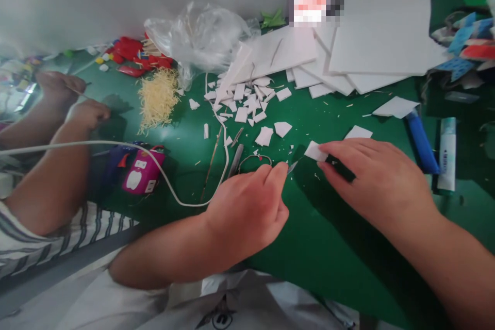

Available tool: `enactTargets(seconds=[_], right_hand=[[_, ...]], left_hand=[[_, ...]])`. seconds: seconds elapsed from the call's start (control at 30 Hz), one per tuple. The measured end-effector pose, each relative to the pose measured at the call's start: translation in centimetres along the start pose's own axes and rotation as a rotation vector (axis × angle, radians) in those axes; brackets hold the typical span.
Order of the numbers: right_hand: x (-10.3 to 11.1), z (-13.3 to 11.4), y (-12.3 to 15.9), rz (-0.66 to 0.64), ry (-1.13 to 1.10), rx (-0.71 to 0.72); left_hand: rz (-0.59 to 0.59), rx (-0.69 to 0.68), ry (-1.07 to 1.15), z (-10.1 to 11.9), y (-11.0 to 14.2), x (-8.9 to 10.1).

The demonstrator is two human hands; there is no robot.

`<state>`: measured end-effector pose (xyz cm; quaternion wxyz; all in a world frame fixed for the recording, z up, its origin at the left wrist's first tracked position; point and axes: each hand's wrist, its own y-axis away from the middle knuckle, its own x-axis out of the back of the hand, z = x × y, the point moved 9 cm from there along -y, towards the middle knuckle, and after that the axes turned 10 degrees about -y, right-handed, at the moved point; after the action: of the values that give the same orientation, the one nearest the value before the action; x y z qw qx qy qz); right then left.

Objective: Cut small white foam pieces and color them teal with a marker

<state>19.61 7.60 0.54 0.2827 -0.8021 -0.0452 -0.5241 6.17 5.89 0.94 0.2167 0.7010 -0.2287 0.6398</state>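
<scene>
My left hand (pixel 253 209) is closed around a tool whose handle is hidden in the fingers; only its thin metal blade (pixel 294 166) sticks out, pointing right. Between the thumb and fingers of my right hand (pixel 377 178) is a small white foam piece (pixel 315 151), its left edge close to the blade tip. Whether the blade touches the foam I cannot tell. Both hands are just above the green table (pixel 309 247). Beyond my left hand lie many white foam scraps (pixel 242 114) and a grey pen-like stick (pixel 235 160).
White foam boards (pixel 381 36) are stacked at the back right, beside a clear plastic bag (pixel 204 33). A white cable (pixel 170 185) loops across the left. Yellow shreds (pixel 157 98), a magenta box (pixel 144 171), a blue tube (pixel 422 142) and glue stick (pixel 447 154) lie around. A co-worker's hands (pixel 87 113) are at left.
</scene>
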Motion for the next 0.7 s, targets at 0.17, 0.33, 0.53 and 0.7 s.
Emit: enactTargets(seconds=[0.17, 0.33, 0.53, 0.7], right_hand=[[-1.1, -0.5, 0.4, -0.080, -0.026, 0.050], [-1.5, 0.1, 0.2, -0.078, -0.066, 0.007], [-1.9, 0.0, -0.1, -0.094, -0.163, 0.056], [-2.0, 0.0, 0.0, -0.103, -0.167, 0.040]], left_hand=[[0.066, -0.044, -0.002, -0.4, 0.0, 0.4], [-0.019, -0.089, 0.045, 0.7, -0.1, -0.7], [-0.043, -0.111, 0.032, 1.1, 0.2, -1.5], [-0.071, -0.112, 0.012, 1.1, 0.1, -1.7]])
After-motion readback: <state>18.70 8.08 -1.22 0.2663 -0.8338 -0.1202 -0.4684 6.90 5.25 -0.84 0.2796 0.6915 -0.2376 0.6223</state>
